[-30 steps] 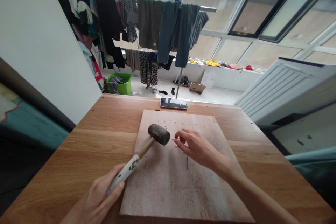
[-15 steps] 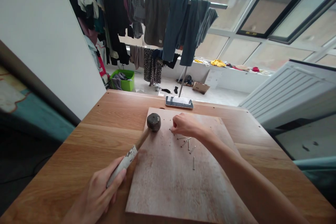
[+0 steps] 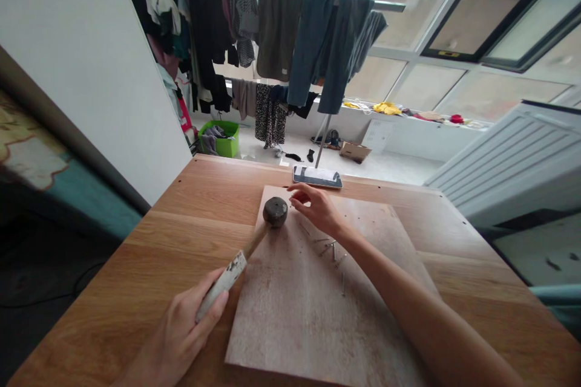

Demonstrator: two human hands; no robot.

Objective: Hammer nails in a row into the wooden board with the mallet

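**Gripping a mallet right beside bare fingers**

The left hand [image 3: 177, 338] wraps firmly round the worn handle of a rubber mallet [image 3: 275, 211], its head at the wooden board's [image 3: 290, 326] far end, just beside the half-curled right hand [image 3: 318, 208]; any nail there is too small to tell. A careless swing could strike those fingers, and loose nails [image 3: 329, 248] could roll. The board lies on a wooden table [image 3: 136, 266], with hanging clothes [image 3: 276, 30] beyond, above a green basket [image 3: 218, 139].

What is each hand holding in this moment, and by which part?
The left hand grips a rubber mallet by its white-marked handle. The right hand hovers over the board; whether its fingers hold anything small cannot be told.
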